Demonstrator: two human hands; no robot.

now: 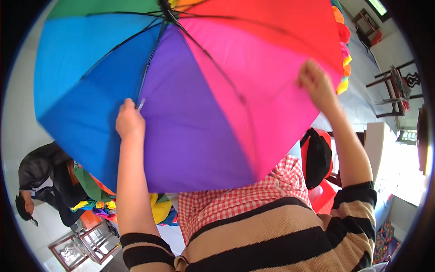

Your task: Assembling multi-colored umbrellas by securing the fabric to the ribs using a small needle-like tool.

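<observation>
An opened rainbow umbrella (181,118) fills the middle of the view, its inner side and black ribs facing me. My left hand (130,120) is closed on it at the seam between the blue and purple panels, where a rib runs down to my fingers. A small pale, shiny sliver (141,105) sticks out beside those fingertips; its kind is unclear. Raised in front of the pink panel, my right hand (316,86) is pinched and blurred. A faint thin line, perhaps thread, runs from it toward the canopy. What its fingertips hold is too small to make out.
A person in dark clothes (43,167) bends over at the left, near colourful fabric (97,206). Wooden chairs stand at the lower left (84,249) and right (394,88). A black and red bundle (317,158) lies by my right arm. I wear a checked apron (240,199).
</observation>
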